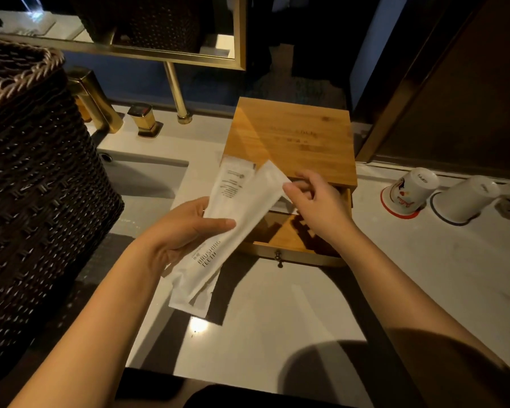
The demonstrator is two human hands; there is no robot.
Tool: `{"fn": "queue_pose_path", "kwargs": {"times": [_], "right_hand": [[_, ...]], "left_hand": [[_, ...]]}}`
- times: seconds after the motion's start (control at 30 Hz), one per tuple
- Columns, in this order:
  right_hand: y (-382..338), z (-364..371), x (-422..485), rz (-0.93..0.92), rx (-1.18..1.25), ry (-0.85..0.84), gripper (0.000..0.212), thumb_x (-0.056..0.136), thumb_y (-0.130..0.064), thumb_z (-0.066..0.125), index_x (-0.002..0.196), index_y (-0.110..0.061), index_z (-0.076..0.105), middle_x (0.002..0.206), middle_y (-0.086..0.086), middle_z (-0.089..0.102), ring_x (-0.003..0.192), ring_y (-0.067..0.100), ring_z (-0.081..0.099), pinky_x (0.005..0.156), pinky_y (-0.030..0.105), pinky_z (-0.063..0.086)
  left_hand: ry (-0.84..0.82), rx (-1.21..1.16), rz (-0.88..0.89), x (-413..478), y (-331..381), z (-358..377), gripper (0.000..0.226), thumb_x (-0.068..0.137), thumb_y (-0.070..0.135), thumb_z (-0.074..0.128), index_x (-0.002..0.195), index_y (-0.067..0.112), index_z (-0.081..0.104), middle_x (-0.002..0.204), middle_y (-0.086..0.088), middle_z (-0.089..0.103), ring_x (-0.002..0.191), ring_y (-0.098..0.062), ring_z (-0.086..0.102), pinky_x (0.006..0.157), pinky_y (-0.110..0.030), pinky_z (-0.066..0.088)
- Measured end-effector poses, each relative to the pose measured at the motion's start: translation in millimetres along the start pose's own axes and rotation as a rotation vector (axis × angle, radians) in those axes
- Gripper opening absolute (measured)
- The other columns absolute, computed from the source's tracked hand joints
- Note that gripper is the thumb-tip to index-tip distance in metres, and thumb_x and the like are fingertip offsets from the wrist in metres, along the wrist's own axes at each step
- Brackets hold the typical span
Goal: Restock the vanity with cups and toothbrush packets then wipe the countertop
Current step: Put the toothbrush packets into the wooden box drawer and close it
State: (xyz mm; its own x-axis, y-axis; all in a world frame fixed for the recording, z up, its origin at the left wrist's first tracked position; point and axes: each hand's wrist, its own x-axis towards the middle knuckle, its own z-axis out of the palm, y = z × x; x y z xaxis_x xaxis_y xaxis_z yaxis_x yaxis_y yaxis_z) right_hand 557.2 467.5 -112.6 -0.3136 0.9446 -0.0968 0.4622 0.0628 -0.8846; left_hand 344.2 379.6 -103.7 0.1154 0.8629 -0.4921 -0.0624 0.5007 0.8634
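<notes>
Left hand (177, 231) gripping two long white paper toothbrush packets (218, 228), thumb pressed on top, over white stone countertop (292, 313). Right hand (315, 201) pinching upper end of front packet, right at open drawer (289, 242) of square bamboo box (289, 136). Two white cups (409, 189) upside down further right, well apart from box. Dark woven wicker basket (36, 172) on left, beside sink (147, 178).

Left hand (186, 228) holds two white packets (218, 231), fanned, thumb across the upper one, which reads "BRUSHING TEETH". Right hand (312, 198) pinches that packet's far end above the open drawer (286, 240) of a wooden box (289, 136). Two cups (409, 189) stand inverted on the surface (277, 319), right. Wicker basket (36, 172) at left.
</notes>
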Motion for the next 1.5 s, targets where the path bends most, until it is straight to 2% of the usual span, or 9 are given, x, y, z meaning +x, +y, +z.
{"fn": "queue_pose_path", "kwargs": {"times": [0.07,0.2,0.4,0.47,0.57,0.77,1.0,1.17,1.5], "right_hand": [[-11,-2,8,-0.050,-0.009,-0.033,0.044,0.086,-0.039,0.058,0.126,-0.024,0.047,0.094,-0.024,0.052,0.084,-0.007,0.057,0.052,0.008,0.046],[-16,-10,20,0.012,-0.013,-0.133,0.018,0.080,-0.028,0.067,0.097,-0.025,0.061,0.092,-0.009,0.061,0.082,0.008,0.060,0.049,0.014,0.051],[2,-30,25,0.087,0.158,0.094,0.013,0.081,-0.024,0.067,0.092,-0.018,0.064,0.090,-0.007,0.058,0.083,0.007,0.054,0.057,0.018,0.041],[8,-35,23,0.080,0.097,0.111,0.009,0.080,-0.027,0.067,0.084,-0.021,0.062,0.085,-0.007,0.058,0.080,0.008,0.053,0.059,0.022,0.040],[12,-47,23,0.010,-0.089,-0.050,0.011,0.079,-0.027,0.068,0.077,-0.024,0.058,0.080,-0.005,0.058,0.072,0.012,0.056,0.057,0.023,0.042],[2,-48,28,-0.198,-0.550,-0.440,0.015,0.086,-0.029,0.060,0.100,-0.029,0.064,0.094,-0.011,0.059,0.086,0.005,0.054,0.065,0.017,0.040],[16,-36,23,-0.147,-0.450,-0.151,0.016,0.090,-0.020,0.055,0.101,-0.017,0.067,0.091,-0.008,0.060,0.079,0.004,0.052,0.062,0.014,0.036],[33,-24,19,-0.062,-0.415,-0.034,0.017,0.090,-0.019,0.056,0.101,-0.013,0.068,0.099,0.000,0.065,0.083,0.009,0.052,0.070,0.021,0.037],[33,-23,15,-0.092,-0.564,-0.033,0.023,0.092,-0.016,0.053,0.109,-0.009,0.065,0.109,0.007,0.065,0.094,0.014,0.055,0.077,0.023,0.039]], "left_hand": [[-0.063,0.044,0.011,2,-1,8,0.044,0.065,0.014,0.070,0.107,0.014,0.059,0.092,-0.005,0.073,0.076,-0.020,0.071,0.060,-0.028,0.056],[-0.097,0.030,-0.003,5,-2,9,0.048,0.066,0.018,0.071,0.112,0.016,0.058,0.100,-0.004,0.073,0.086,-0.022,0.071,0.065,-0.031,0.057],[-0.028,-0.132,0.003,0,-6,-11,0.073,0.040,0.031,0.090,0.106,0.015,0.063,0.105,-0.010,0.072,0.089,-0.024,0.070,0.064,-0.032,0.058],[0.027,-0.177,0.034,2,-8,-12,0.062,0.050,0.020,0.086,0.107,0.012,0.062,0.103,-0.012,0.071,0.085,-0.023,0.071,0.062,-0.030,0.058],[0.160,-0.179,0.089,6,-8,-9,0.033,0.074,-0.001,0.063,0.104,0.012,0.059,0.105,-0.009,0.068,0.084,-0.018,0.071,0.064,-0.025,0.058],[0.270,0.056,0.142,12,-1,1,0.036,0.076,0.010,0.068,0.109,0.019,0.056,0.103,0.003,0.066,0.088,-0.012,0.067,0.063,-0.022,0.056],[0.555,0.102,0.106,10,-5,-17,0.030,0.085,0.038,0.057,0.110,0.022,0.058,0.099,0.001,0.069,0.084,-0.018,0.068,0.066,-0.030,0.050],[0.534,-0.026,0.092,5,-11,-25,0.031,0.084,0.027,0.061,0.114,0.019,0.058,0.095,-0.003,0.073,0.075,-0.015,0.071,0.060,-0.028,0.054],[0.465,-0.163,0.132,5,-11,-23,0.030,0.085,0.019,0.060,0.115,0.015,0.056,0.080,-0.002,0.075,0.067,-0.015,0.071,0.051,-0.024,0.054]]}}
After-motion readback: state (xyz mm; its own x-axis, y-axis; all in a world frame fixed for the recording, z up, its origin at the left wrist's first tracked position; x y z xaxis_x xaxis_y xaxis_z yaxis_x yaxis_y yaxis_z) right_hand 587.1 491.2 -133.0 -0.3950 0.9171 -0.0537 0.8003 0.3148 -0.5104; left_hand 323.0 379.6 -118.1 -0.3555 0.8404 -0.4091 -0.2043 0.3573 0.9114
